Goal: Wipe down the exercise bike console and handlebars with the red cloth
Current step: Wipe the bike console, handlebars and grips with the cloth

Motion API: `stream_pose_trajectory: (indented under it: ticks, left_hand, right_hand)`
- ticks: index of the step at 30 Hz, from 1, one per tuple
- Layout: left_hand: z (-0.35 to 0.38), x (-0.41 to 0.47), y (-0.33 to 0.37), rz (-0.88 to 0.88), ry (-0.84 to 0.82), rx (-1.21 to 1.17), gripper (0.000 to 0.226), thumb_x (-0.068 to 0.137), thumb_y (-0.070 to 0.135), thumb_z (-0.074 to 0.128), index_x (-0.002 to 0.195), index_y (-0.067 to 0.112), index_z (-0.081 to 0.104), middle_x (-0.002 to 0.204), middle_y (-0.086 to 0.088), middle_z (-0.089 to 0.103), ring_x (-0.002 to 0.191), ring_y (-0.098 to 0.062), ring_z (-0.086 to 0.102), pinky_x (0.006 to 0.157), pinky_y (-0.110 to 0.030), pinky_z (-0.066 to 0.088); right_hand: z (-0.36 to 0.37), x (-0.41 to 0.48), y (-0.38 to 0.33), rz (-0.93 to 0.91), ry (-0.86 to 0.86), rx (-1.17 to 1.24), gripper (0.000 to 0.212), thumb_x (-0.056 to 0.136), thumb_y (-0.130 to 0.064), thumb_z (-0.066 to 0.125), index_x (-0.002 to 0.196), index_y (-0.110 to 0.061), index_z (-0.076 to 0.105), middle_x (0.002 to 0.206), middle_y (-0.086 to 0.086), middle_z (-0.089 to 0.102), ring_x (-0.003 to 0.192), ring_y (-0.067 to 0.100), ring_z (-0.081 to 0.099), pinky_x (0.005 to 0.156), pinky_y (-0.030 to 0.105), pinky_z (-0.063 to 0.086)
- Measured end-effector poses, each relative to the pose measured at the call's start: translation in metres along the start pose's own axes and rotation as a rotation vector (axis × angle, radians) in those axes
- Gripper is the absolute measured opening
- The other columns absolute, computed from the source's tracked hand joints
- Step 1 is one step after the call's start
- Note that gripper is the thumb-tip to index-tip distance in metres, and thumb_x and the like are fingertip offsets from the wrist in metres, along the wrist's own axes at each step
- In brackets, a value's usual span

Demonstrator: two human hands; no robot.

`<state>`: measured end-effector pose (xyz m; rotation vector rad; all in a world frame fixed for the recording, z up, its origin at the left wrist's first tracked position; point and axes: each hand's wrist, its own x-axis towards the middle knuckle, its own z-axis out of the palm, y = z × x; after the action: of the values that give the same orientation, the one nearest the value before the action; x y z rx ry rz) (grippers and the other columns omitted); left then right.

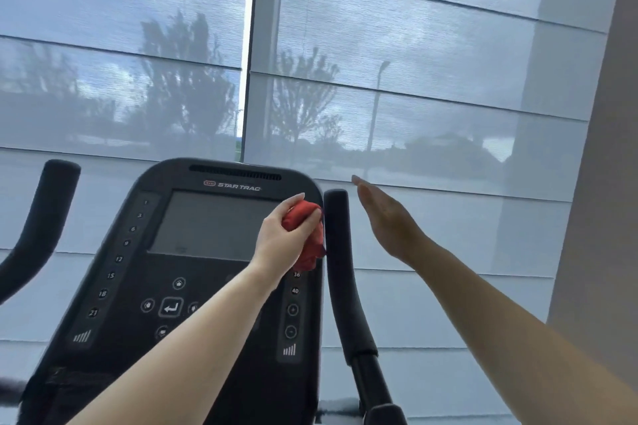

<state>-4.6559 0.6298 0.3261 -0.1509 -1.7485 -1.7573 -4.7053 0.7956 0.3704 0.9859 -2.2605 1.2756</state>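
The dark grey, shield-shaped plastic console [193,269] of the exercise bike, with its blank rectangular screen and columns of printed numbers, fills the lower middle of the view and serves as the landmark here. At its right edge, level with the screen's right side, the left hand [283,241] is curled tight around a bunched red cloth [307,235], with the thumb on top and the fingers wrapped under, so that a fold of fabric hangs down below the fist over the console's right-hand number column. The cloth looks to be touching or just grazing the console edge, though contact cannot be told for sure. Just right of the console stands the black foam-covered right handlebar [340,269], its long axis running nearly upright and curving slightly outward toward its base; the cloth sits just beside it, apart by a narrow gap at most. The right hand [383,217] is on the far side of that bar, flat and spread open with fingers together and extended upward, holding nothing and touching nothing. The left hand with the cloth is the nearer to both surfaces. The matching black left handlebar [41,221] rises well left of the console, untouched.
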Motion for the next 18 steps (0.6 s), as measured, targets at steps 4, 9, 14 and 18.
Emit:
stream_pose_trajectory:
  ticks: [4, 9, 14, 18]
  left_hand:
    - [0.022, 0.003, -0.019, -0.051, -0.076, -0.073, 0.036, 0.084, 0.048, 0.063, 0.119, 0.038, 0.060, 0.093, 0.000, 0.070, 0.073, -0.019, 0.068, 0.059, -0.051, 0.058]
    - [0.035, -0.013, -0.050, 0.008, 0.001, -0.101, 0.030, 0.091, 0.037, 0.058, 0.120, 0.038, 0.061, 0.079, 0.016, 0.065, 0.064, -0.004, 0.056, 0.060, -0.022, 0.046]
    - [0.033, -0.039, -0.074, -0.039, -0.027, -0.072, 0.027, 0.091, 0.031, 0.060, 0.114, 0.045, 0.063, 0.085, 0.009, 0.069, 0.064, -0.010, 0.055, 0.062, -0.028, 0.045]
    - [0.032, -0.041, -0.070, -0.067, -0.037, -0.050, 0.030, 0.092, 0.029, 0.058, 0.120, 0.037, 0.060, 0.080, 0.012, 0.069, 0.061, -0.007, 0.058, 0.059, -0.024, 0.046]
  right_hand:
    - [0.006, 0.009, 0.023, -0.003, 0.009, 0.052, 0.070, 0.085, -0.071, 0.022, 0.141, -0.031, 0.037, 0.144, -0.016, 0.039, 0.133, 0.002, 0.034, 0.114, 0.035, 0.028]
    - [0.010, -0.006, 0.055, 0.034, 0.029, 0.162, 0.087, 0.070, -0.087, 0.024, 0.138, -0.035, 0.042, 0.141, -0.017, 0.044, 0.130, -0.003, 0.037, 0.111, 0.040, 0.033]
    - [0.037, -0.052, 0.070, 0.116, -0.007, 0.331, 0.090, 0.061, -0.093, 0.030, 0.132, -0.038, 0.046, 0.133, -0.027, 0.046, 0.122, -0.010, 0.043, 0.105, 0.032, 0.041]
    - [0.050, -0.083, 0.069, 0.180, 0.008, 0.405, 0.088, 0.059, -0.093, 0.032, 0.129, -0.042, 0.047, 0.129, -0.026, 0.050, 0.122, -0.009, 0.044, 0.100, 0.026, 0.042]
